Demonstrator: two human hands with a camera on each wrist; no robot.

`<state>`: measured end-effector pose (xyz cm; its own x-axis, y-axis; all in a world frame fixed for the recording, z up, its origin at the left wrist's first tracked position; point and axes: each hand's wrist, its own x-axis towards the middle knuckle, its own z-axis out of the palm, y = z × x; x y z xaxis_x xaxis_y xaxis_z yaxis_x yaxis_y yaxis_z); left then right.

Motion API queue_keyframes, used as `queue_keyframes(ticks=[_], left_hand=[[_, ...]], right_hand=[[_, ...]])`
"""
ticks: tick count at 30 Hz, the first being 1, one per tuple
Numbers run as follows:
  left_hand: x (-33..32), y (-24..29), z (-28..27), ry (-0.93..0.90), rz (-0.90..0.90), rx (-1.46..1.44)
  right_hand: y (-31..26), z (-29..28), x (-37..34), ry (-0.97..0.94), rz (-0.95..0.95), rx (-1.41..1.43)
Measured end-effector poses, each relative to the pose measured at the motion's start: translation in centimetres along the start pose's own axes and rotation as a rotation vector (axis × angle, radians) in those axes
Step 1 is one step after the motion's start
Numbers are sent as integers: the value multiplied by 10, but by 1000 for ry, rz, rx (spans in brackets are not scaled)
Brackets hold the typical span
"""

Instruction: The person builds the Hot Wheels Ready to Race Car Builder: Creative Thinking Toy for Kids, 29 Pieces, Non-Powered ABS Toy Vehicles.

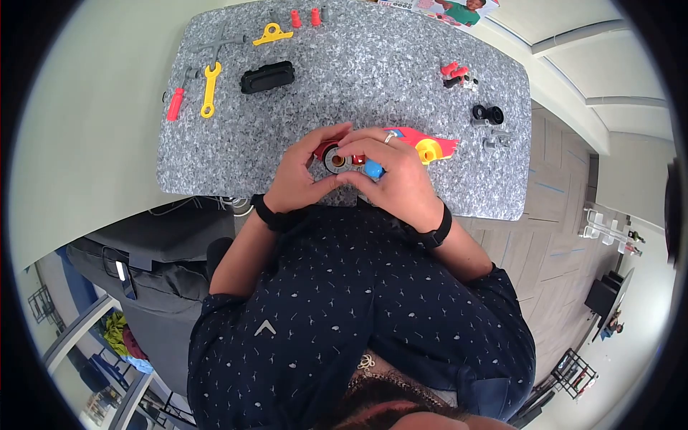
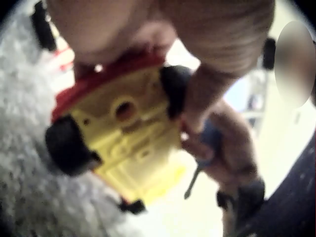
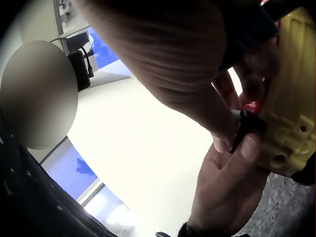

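While the left hand (image 1: 297,172) grips the toy car (image 2: 133,148), the right hand (image 1: 403,175) pinches its black wheel (image 1: 336,160)

1 head view: bright, sharp, fisheye-bowed, black-rimmed. 2 wrist views: left blurred, glare at 6 o'clock; right shadowed at 1 o'clock.

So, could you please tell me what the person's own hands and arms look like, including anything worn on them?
The left hand and right hand are bare of gloves. Each wrist has a black band, left and right. A silvery ring sits on a right finger. The dark sleeves carry small pale motifs and leave the forearms uncovered.
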<state>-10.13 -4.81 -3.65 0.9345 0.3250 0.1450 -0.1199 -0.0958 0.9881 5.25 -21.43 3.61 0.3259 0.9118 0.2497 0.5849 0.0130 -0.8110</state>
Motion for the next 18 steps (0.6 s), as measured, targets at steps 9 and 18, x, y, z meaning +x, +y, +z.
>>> queue_keyframes(ticks=[9,18], left_hand=[[-2,-4,0,20,36,11],[-1,3,-2,-13,0,43]], right_hand=[[-7,6,1,27,53,-106],[-12,-2,5,-83,70,-119]])
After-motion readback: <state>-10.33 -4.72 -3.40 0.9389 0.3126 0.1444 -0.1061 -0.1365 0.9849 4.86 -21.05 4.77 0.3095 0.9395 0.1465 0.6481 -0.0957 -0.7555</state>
